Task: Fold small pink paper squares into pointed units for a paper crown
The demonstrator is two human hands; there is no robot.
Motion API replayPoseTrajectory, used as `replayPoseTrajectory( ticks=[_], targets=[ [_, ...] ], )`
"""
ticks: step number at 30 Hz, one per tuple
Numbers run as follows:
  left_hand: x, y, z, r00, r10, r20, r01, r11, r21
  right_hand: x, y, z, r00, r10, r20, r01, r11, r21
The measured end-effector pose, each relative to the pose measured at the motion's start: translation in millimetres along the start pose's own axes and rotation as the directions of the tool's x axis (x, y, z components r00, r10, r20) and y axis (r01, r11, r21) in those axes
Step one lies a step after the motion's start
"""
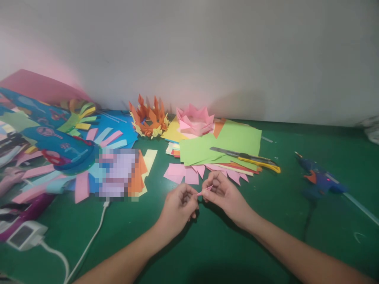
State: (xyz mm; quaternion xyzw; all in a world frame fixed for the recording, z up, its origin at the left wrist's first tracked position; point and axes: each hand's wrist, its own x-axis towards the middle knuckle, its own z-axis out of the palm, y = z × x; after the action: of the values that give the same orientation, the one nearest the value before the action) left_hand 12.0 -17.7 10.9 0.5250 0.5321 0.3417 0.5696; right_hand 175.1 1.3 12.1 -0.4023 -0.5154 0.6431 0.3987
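A small pink paper piece (205, 191), seemingly folded, is being pinched between the left hand (177, 209) and right hand (226, 195), just before cut pink squares (182, 173)

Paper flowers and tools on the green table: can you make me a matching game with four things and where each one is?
Things:
1. knife
2. glue gun
3. pink paper strip
4. orange paper flower

Places:
A. pinched between the left hand and the right hand
B. lying on the green paper
C. by the wall, left of the pink paper flower
D. by itself on the table, far right

Pairs: 1-B, 2-D, 3-A, 4-C.
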Motion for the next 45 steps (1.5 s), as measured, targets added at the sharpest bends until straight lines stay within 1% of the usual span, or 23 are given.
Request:
replayPoseTrajectory(
  ticks=[3, 6, 8, 10, 12, 18, 22, 25, 28, 32, 34, 39, 43, 45],
  targets=[
    [-0.4, 0.0, 0.5, 1.000, 0.018, -0.003, -0.018, 0.999, -0.027, -0.7, -0.1, 0.5, 1.000, -0.008, 0.003, 0.008, 1.000, -0.023],
    [-0.4, 0.6, 0.3, 0.998, -0.008, 0.059, 0.012, 0.997, -0.072, -1.4, 1.7, -0.1, 1.000, -0.026, -0.001, 0.026, 0.998, -0.059],
    [-0.1, 0.6, -0.2, 0.996, -0.013, 0.083, 0.019, 0.998, -0.067, -1.5, 3.7, -1.7, 0.999, -0.030, -0.021, 0.028, 0.996, -0.084],
    [0.5, -0.4, -1.0, 0.998, -0.001, 0.068, 0.004, 0.999, -0.045, -1.2, 5.2, -3.8, 0.999, -0.023, -0.035, 0.019, 0.995, -0.102],
    [1.0, -2.4, -1.8, 0.998, 0.003, 0.068, -0.001, 0.999, -0.033, -0.7, 5.3, -5.1, 1.000, -0.003, -0.024, 0.001, 0.995, -0.104],
    [0.7, -4.3, -2.8, 0.996, 0.013, 0.085, -0.011, 1.000, -0.027, 0.2, 0.6, -2.6, 0.999, 0.038, -0.020, -0.040, 0.997, -0.064],
    [0.3, 0.6, -0.6, 0.994, 0.004, 0.110, 0.008, 0.994, -0.108, 0.4, 0.2, -3.1, 0.999, 0.048, 0.015, -0.048, 0.999, -0.011],
    [0.8, 3.0, 0.8, 0.990, -0.013, 0.137, 0.039, 0.981, -0.188, 1.0, 0.8, -5.1, 0.999, 0.047, 0.010, -0.047, 0.999, 0.012],
    [1.6, 2.9, 0.4, 0.990, -0.037, 0.136, 0.065, 0.976, -0.207, 1.7, 0.6, -6.0, 0.998, 0.063, 0.002, -0.063, 0.997, 0.037],
    [2.8, 0.4, -1.7, 0.991, -0.060, 0.122, 0.081, 0.982, -0.171, 2.5, 0.3, -5.1, 0.996, 0.085, -0.008, -0.084, 0.993, 0.078],
    [3.4, -1.3, -2.2, 0.992, -0.054, 0.118, 0.069, 0.989, -0.132, 2.8, 0.7, -4.5, 0.996, 0.092, -0.012, -0.091, 0.991, 0.099],
    [2.9, -5.4, -1.2, 0.995, 0.049, 0.093, -0.049, 0.999, 0.006, 2.8, 1.5, -3.0, 0.996, 0.093, -0.002, -0.092, 0.990, 0.110],
    [1.4, -6.9, -0.8, 0.991, 0.092, 0.096, -0.103, 0.989, 0.109, 2.1, 1.2, -2.0, 0.997, 0.072, 0.040, -0.074, 0.996, 0.059],
    [1.3, -6.8, -1.3, 0.988, 0.105, 0.116, -0.121, 0.982, 0.143, 1.6, 1.7, -2.0, 0.996, 0.061, 0.064, -0.063, 0.998, 0.032]
  ],
)
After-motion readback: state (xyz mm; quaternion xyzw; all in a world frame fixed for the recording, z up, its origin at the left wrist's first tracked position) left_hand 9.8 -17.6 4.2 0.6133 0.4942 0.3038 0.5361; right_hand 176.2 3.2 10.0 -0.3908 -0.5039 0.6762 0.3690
